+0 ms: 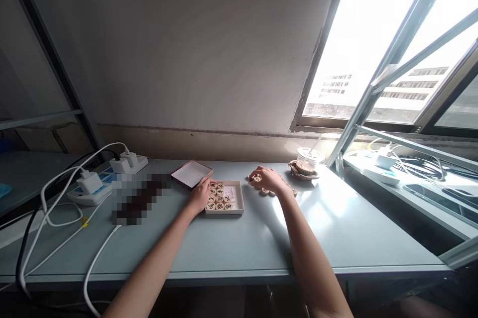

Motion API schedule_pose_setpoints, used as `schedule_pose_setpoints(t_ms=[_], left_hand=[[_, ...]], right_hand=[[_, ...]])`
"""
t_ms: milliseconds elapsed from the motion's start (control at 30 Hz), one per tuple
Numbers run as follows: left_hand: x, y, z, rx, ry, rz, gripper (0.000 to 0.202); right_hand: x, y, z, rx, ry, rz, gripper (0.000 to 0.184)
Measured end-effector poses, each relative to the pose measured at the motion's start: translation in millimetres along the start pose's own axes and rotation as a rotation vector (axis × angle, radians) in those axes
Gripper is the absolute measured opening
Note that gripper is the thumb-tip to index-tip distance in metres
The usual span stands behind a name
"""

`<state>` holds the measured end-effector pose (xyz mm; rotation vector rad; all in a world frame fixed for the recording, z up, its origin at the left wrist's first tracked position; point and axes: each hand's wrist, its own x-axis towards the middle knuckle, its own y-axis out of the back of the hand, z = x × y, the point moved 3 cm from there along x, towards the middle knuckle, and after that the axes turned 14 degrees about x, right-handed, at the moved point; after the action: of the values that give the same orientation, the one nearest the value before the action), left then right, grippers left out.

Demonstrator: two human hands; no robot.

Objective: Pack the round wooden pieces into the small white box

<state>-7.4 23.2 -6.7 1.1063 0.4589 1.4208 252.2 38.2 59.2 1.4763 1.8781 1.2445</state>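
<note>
A shallow white open box stands mid-table, with rows of round wooden Chinese chess pieces filling its left part. The white floor with red print shows at its right. My left hand grips the box's left wall, fingers at the far left corner. Farther right, my right hand reaches down with bent fingers onto a Chinese chess piece on the table. More loose pieces lie around and partly under that hand. The box lid rests with its inside up behind my left hand.
A lidded plastic cup with a straw stands in a brown holder at the back right. Power strips with plugs and white cables occupy the left. A metal frame rises at the right, by the window.
</note>
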Motion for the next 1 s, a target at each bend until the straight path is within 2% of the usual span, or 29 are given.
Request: schedule_pose_setpoints(t_ms=[100,200,367,533,700,767,933,1000], left_hand=[[0,1.0,2,0.008,0.000,-0.007,0.031],[-1,1.1,1,0.016,0.005,-0.014,0.031],[0,0.4,1,0.007,0.003,-0.014,0.031],[0,0.0,1,0.011,-0.028,0.005,0.032],[1,0.1,-1,0.027,-0.025,0.001,0.030],[1,0.4,0,0.035,-0.025,0.000,0.030],[1,0.5,0,0.035,-0.030,-0.009,0.033],[1,0.6,0,0.028,-0.041,-0.018,0.034]], right_hand=[[-3,2,7,-0.033,-0.053,0.037,0.025],[-1,-1,0,0.050,-0.028,0.018,0.020],[4,-17,-28,0.292,0.137,-0.197,0.022],[3,-44,-53,0.306,0.216,-0.424,0.026],[3,-52,-63,0.265,0.235,-0.400,0.028],[4,-51,-62,0.270,0.239,-0.386,0.026],[3,-53,-56,0.343,0.215,-0.458,0.026],[3,-54,-57,0.313,0.221,-0.435,0.027]])
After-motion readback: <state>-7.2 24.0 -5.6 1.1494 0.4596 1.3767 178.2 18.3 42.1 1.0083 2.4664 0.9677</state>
